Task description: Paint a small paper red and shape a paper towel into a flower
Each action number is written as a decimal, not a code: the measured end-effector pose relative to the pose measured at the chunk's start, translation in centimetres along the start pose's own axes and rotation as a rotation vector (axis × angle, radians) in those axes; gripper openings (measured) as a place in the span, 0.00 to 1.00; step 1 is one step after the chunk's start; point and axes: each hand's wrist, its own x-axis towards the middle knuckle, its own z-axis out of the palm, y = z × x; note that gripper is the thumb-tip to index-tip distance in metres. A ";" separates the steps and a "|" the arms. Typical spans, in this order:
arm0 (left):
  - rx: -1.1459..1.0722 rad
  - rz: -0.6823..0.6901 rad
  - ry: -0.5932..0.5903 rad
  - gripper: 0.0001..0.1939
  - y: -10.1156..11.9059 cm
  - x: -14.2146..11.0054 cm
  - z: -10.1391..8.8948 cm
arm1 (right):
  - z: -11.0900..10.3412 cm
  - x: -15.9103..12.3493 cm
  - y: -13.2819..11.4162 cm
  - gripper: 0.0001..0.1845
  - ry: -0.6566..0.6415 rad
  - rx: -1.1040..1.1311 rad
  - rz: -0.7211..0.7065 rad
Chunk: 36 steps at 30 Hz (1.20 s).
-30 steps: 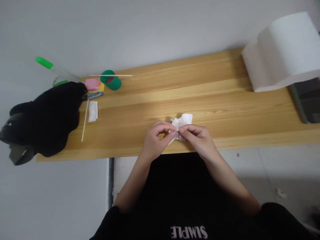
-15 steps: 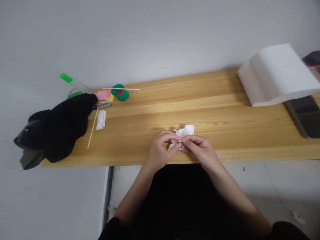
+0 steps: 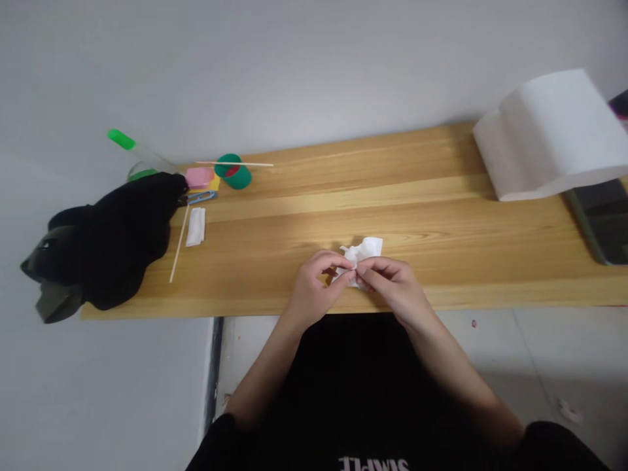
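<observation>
Near the front edge of the wooden table, my left hand [image 3: 316,284] and my right hand [image 3: 392,281] meet fingertip to fingertip over a crumpled white tissue [image 3: 367,248]. Thumb and forefinger of my left hand are pinched together at a small whitish bit between the hands. My right hand pinches at the same spot, its other fingers curled. The bit is too small to name and the fingertips partly cover it. Part of the tissue lies beyond and beneath the fingers.
A black cloth [image 3: 127,235] lies at the left, beside a thin wooden stick [image 3: 179,245], a folded white tissue [image 3: 196,227] and blue-handled snips [image 3: 201,196]. Behind are a pink block [image 3: 199,177] and a green cup [image 3: 240,178]. A paper-towel pack [image 3: 544,140] and dark phone [image 3: 603,222] are right.
The view has tilted slightly, so the table appears a little higher. Both hands stay pinched together over the tissue, with only small finger shifts.
</observation>
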 end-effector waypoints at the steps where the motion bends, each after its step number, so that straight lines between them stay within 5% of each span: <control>1: -0.007 -0.005 0.000 0.03 0.0 0.0 0.0 | 0.0 0.0 0.1 0.08 -0.003 -0.001 -0.009; 13: -0.094 -0.167 0.089 0.03 -0.5 0.3 0.5 | 0.0 -0.1 0.5 0.09 0.048 -0.257 -0.134; 18: -0.241 -0.319 0.150 0.04 -0.8 0.6 0.4 | -0.5 -0.2 0.8 0.09 0.114 -0.377 -0.127; 24: -0.299 -0.349 0.241 0.05 -0.9 0.9 0.1 | -1.7 -0.8 1.1 0.10 0.144 -0.499 -0.093; 36: -0.296 -0.338 0.104 0.05 -0.5 0.5 0.6 | -0.4 -0.5 0.5 0.11 0.130 -0.599 -0.207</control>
